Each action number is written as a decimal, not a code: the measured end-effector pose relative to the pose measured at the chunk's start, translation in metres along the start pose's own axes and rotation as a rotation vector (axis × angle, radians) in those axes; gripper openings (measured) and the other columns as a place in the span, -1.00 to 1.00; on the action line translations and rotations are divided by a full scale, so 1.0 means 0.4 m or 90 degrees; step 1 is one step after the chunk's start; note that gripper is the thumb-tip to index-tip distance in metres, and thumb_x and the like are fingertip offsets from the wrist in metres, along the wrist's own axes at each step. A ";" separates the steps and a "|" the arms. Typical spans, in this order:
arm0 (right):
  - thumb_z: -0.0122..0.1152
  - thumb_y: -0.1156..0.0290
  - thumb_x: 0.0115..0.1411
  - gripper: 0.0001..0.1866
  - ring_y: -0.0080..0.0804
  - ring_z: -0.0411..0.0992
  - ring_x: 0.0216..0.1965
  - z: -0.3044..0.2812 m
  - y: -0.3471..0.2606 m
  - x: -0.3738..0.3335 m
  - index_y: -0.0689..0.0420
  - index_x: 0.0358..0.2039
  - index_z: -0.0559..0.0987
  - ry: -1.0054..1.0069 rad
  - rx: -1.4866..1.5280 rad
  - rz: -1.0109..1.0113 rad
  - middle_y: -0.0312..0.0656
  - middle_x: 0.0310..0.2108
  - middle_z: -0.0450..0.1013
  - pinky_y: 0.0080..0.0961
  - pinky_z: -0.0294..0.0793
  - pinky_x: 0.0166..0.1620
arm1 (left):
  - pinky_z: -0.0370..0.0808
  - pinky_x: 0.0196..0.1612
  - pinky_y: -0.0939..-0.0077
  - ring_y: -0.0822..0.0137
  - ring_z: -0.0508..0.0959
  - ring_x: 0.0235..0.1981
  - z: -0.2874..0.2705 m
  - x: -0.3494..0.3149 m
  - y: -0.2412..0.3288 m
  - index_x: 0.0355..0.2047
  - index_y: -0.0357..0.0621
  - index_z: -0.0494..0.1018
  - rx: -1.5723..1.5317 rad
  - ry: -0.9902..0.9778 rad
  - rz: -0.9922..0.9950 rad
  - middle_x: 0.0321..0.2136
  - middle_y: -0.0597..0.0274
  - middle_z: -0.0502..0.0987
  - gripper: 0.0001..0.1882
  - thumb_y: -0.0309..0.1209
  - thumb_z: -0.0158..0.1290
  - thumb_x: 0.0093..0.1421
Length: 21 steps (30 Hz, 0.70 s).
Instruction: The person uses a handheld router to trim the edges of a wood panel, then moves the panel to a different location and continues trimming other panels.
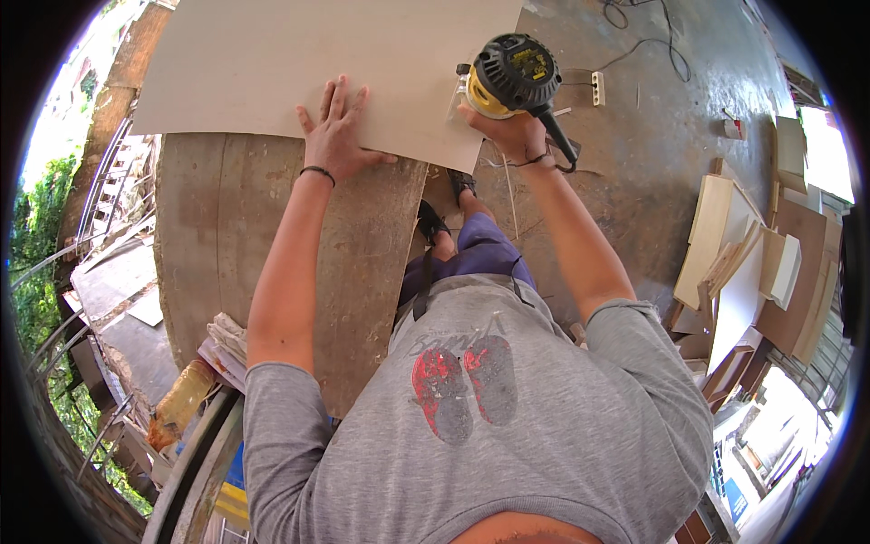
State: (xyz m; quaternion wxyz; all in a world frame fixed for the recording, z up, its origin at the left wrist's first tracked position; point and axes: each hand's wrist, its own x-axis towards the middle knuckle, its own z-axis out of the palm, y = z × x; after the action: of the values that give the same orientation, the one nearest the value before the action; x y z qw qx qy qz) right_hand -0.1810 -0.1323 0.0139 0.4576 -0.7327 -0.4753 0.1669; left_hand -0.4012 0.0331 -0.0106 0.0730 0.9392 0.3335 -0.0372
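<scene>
A large pale sheet of board [245,68] lies across the wooden workbench [276,236], its near edge facing me. My left hand [335,140] rests flat on the board near that edge, fingers spread and thumb out to the right. At the board's right edge sits a black and yellow trim router [517,77]. My right hand [515,136] is wrapped round its yellow lower body from the near side. The router's clear base touches the board's edge, and its bit is hidden. A thick black cord runs down from the router's top past my right wrist.
A white power strip [598,89] lies on the concrete floor [625,181] with a dark cable [675,54] beyond it. Stacked boards [725,245] lean at the right. Scrap wood [195,390] lies by the bench at lower left. My shoes [430,220] stand beside the bench.
</scene>
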 end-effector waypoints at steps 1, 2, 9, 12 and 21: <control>0.43 0.14 -0.09 -0.59 -0.47 0.53 -0.27 0.002 0.001 -0.005 0.12 -0.29 0.61 -0.008 -0.004 0.014 -0.24 -0.30 0.58 -0.48 0.53 -0.16 | -0.26 0.22 -0.42 0.20 -0.20 0.39 0.000 0.002 0.002 0.31 0.18 0.06 0.000 -0.004 -0.003 0.37 0.17 -0.17 0.24 0.25 0.28 -0.43; 0.43 0.14 -0.08 -0.60 -0.48 0.53 -0.27 0.005 0.001 -0.010 0.13 -0.29 0.61 -0.016 -0.007 0.028 -0.23 -0.30 0.58 -0.48 0.53 -0.16 | -0.26 0.22 -0.42 0.20 -0.20 0.39 -0.001 0.001 0.002 0.30 0.17 0.06 -0.001 -0.004 -0.003 0.37 0.17 -0.17 0.24 0.24 0.29 -0.43; 0.43 0.16 -0.14 -0.61 -0.44 0.55 -0.28 0.028 -0.026 -0.039 0.07 -0.30 0.62 0.016 0.067 0.027 -0.23 -0.30 0.58 -0.45 0.54 -0.17 | -0.24 0.22 -0.42 0.20 -0.18 0.39 -0.009 0.002 0.007 0.30 0.14 0.07 -0.008 -0.002 -0.007 0.37 0.15 -0.16 0.24 0.19 0.32 -0.45; 0.44 0.18 -0.15 -0.61 -0.43 0.55 -0.28 0.039 -0.020 -0.044 0.07 -0.30 0.62 0.036 0.052 0.002 -0.24 -0.31 0.58 -0.45 0.53 -0.15 | -0.24 0.22 -0.42 0.20 -0.18 0.39 -0.008 0.004 0.007 0.29 0.12 0.09 -0.019 0.003 -0.008 0.37 0.15 -0.15 0.24 0.18 0.33 -0.45; 0.47 0.28 -0.19 -0.62 -0.45 0.53 -0.31 0.057 -0.041 -0.087 0.10 -0.31 0.61 0.030 0.123 0.025 -0.24 -0.35 0.57 -0.50 0.51 -0.17 | -0.25 0.22 -0.41 0.23 -0.17 0.38 -0.003 0.002 0.004 0.29 0.13 0.10 -0.031 0.017 -0.005 0.37 0.17 -0.14 0.25 0.20 0.33 -0.47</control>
State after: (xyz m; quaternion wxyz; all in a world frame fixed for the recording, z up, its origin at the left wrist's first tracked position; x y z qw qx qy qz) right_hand -0.2225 -0.1480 0.0089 0.5342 -0.6978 -0.4317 0.2034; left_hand -0.3995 0.0325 -0.0092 0.0910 0.9362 0.3391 -0.0170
